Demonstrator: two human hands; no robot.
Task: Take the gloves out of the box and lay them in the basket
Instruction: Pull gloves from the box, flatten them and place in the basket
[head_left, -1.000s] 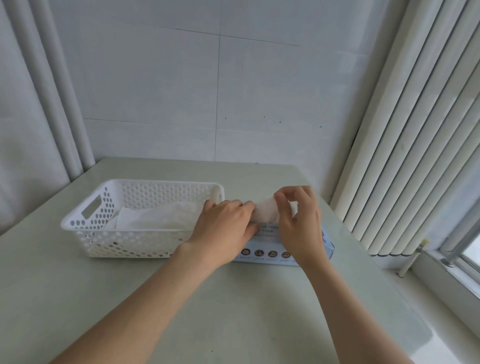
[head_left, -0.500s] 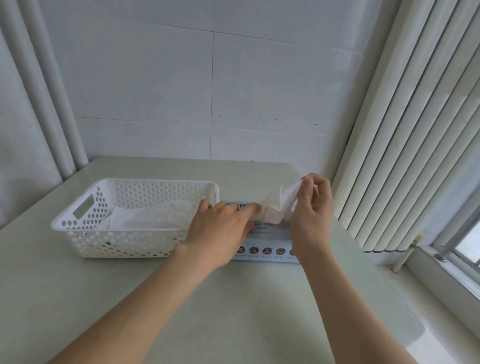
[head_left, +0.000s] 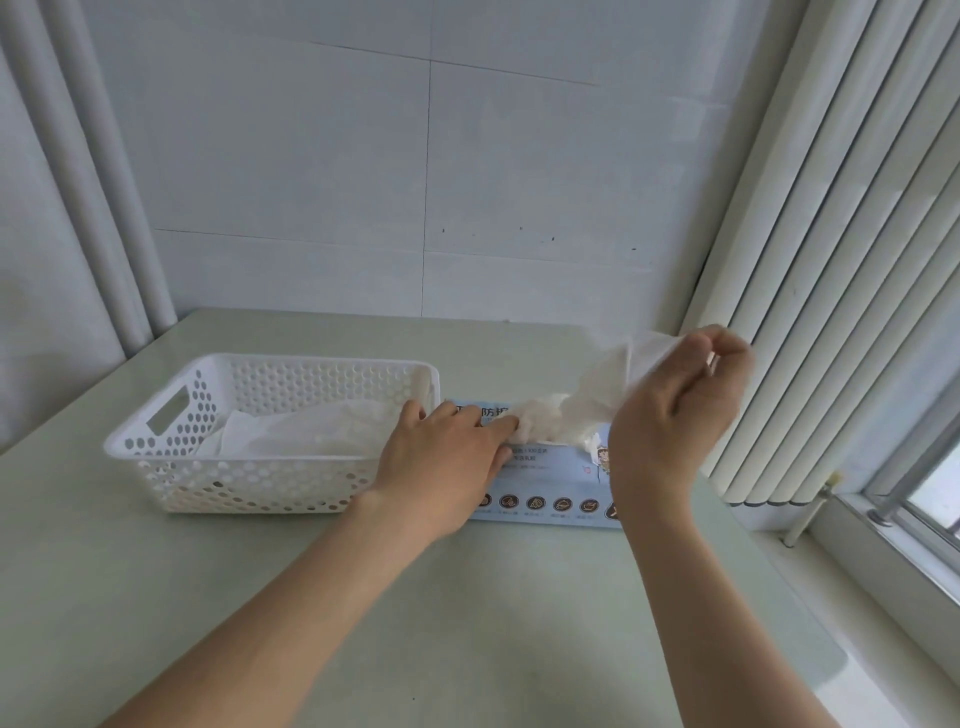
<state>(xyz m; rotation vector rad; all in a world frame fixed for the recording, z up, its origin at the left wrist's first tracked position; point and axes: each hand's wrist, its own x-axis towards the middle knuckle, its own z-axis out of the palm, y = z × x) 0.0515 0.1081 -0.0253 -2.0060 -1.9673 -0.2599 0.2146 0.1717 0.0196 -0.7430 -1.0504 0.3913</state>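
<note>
A light blue glove box (head_left: 545, 473) lies on the table to the right of a white perforated basket (head_left: 171, 457). My left hand (head_left: 447, 462) rests flat on top of the box, fingers spread, pressing it down. My right hand (head_left: 680, 410) is raised above the box's right end and pinches a thin white glove (head_left: 587, 405) that stretches from the box opening up to my fingers. Several white gloves (head_left: 311, 431) lie inside the basket.
The pale green table (head_left: 467, 623) stands against a tiled wall. Vertical blinds (head_left: 831, 260) hang close on the right, just behind my right hand. A window sill (head_left: 909, 545) runs at the lower right. Grey curtain folds hang at the left.
My right hand has risen and moved to the right, drawing the glove further out of the box. My left hand has stayed on the box.
</note>
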